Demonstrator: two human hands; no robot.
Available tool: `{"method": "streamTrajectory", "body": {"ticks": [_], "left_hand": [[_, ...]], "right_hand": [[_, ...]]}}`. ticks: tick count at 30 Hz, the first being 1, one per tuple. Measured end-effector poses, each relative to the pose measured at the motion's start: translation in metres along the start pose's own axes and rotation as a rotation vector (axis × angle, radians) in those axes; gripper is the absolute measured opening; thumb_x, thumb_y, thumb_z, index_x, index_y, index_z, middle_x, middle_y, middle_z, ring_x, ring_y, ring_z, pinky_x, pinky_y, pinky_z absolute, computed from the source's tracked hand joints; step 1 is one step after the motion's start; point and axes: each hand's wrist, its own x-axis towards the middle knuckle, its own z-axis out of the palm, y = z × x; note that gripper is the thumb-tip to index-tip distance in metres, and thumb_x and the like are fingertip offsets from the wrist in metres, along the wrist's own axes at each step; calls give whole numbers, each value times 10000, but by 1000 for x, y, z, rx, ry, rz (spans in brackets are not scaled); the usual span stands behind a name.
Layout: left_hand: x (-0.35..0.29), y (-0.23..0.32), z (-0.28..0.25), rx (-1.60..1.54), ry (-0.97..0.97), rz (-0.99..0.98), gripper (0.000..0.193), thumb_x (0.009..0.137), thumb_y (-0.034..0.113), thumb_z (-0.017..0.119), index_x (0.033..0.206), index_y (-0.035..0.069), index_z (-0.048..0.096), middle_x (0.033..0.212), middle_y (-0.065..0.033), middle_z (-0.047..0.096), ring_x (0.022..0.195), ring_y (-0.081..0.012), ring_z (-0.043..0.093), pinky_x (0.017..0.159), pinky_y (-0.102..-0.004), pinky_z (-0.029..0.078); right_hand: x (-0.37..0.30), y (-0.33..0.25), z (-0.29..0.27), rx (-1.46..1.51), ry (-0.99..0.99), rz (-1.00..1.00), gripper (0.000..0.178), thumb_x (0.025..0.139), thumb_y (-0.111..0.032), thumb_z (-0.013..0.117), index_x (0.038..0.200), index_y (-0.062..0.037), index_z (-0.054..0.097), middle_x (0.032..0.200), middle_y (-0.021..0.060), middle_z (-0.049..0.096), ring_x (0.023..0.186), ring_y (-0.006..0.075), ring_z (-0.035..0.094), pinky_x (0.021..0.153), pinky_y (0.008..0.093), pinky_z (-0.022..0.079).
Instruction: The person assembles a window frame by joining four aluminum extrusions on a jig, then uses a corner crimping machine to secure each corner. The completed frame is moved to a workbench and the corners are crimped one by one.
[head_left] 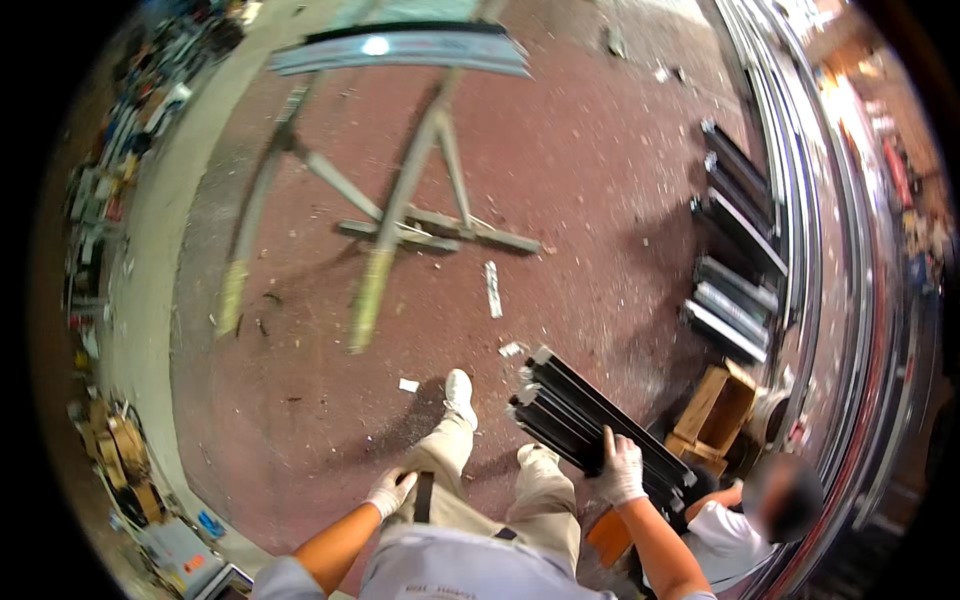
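My left hand [389, 493] wears a pale glove and hangs beside my left thigh, its loosely bent fingers apart and nothing visible in them. On my right, a bundle of long black metal profiles [572, 402] lies aslant at about knee height; what bears it is hidden. My gloved right hand [621, 470] rests across these profiles, thumb and fingers spread over the bars. My shoes [459, 393] are on the reddish floor left of the bundle's far end.
A co-worker [735, 530] crouches at the lower right, beside cardboard boxes [722, 408]. Shorter profile stacks [735, 305] and long metal rails [790, 150] line the right. Ahead, a metal stand [408, 180] carries grey profiles [450, 55]. Scraps [493, 290] litter the floor.
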Motion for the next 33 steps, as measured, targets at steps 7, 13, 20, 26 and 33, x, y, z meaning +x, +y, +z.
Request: {"method": "streamTrajectory", "body": {"ticks": [7,13,20,26,33], "left_hand": [[182,46,-82,-328,45,338,527,947,555,646,1198,100,731,1135,-194,751,1064,-373,717,943,-448,545],[235,30,-122,-442,321,247,554,919,570,665,1203,99,730,1176,-207,739,1127,-380,699,969,-465,537],[218,26,-114,-768,399,234,474,980,413,668,1219,6,706,1200,-236,731,1155,-383,696,957,-438,533],[192,17,-62,-971,536,-52,455,985,396,670,1224,10,703,1212,-204,740,1131,-345,707,962,-405,534],[152,72,-21,-1021,392,-189,411,985,355,676,1233,30,707,1222,-189,739,1127,-323,709,962,-391,536]], "right_hand": [[92,-124,-221,-358,369,-115,1217,496,-309,924,1526,50,387,1107,197,573,1034,393,577,912,469,500],[205,-277,-328,-524,491,-310,1160,556,-343,910,1524,42,400,1134,207,580,1104,392,596,963,473,511],[383,-439,-375,-690,425,-342,1243,626,-552,922,1574,6,345,1282,184,602,1220,328,599,998,430,520],[489,-508,-379,-742,382,-368,1222,677,-582,891,1607,-47,307,1342,158,593,1249,306,602,1005,442,532],[511,-503,-354,-715,368,-439,1193,719,-664,819,1593,-11,337,1330,141,582,1231,288,582,984,429,507]]}}
